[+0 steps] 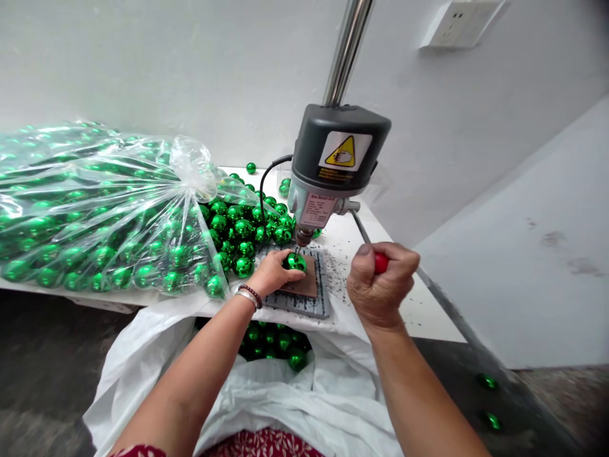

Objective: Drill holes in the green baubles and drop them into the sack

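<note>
A small bench drill press (340, 149) stands on the white table, its chuck (304, 236) pointing down. Directly under the chuck, my left hand (276, 274) grips a shiny green ball (295, 261) against a brown board (304, 282). The drill tip is at the top of the ball; whether it has entered I cannot tell. My right hand (383, 279) is closed round the red knob (380, 262) of the drill's feed lever (361, 227). Beneath the board lies the grey drill base (321, 301), strewn with dark shavings.
To the left lies a tied clear plastic bag (109, 209) full of green balls. Loose green balls (242, 228) are heaped behind my left hand. A white sack (304, 387) with more balls hangs open below the table edge. Two balls (492, 420) lie on the floor at right.
</note>
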Demonstrator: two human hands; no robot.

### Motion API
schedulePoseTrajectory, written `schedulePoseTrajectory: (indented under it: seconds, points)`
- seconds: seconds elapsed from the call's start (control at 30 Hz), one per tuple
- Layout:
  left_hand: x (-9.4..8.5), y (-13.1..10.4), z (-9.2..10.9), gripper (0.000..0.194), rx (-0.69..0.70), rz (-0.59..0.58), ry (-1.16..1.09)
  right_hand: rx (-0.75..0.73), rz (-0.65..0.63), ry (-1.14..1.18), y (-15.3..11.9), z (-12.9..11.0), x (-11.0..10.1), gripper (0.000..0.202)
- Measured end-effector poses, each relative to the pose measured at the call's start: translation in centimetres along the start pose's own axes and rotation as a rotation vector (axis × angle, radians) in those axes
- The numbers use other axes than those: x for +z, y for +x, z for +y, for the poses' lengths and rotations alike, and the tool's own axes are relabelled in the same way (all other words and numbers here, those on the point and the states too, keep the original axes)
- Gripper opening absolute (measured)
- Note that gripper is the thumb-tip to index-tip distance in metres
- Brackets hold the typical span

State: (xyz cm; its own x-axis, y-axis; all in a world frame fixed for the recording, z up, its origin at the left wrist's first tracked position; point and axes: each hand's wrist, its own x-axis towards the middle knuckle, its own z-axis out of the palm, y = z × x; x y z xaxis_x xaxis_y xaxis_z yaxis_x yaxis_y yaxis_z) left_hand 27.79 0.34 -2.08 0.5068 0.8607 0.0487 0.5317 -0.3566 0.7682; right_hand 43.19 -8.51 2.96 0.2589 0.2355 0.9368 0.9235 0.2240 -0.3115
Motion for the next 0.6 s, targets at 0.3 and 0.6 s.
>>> schedulePoseTrajectory:
  seconds: [0.3, 0.6]
  points:
    - [0.1, -1.0, 0.1, 0.045, 0.004, 0.024, -0.041, 0.376, -0.273, -0.033, 10.8, -2.8, 0.1, 0.017]
    - [-4.0, -5.4, -1.2, 0.053, 0.055, -0.030, 0.108, 0.306, -0.218, -0.052, 12.3, -2.2, 0.9, 0.017]
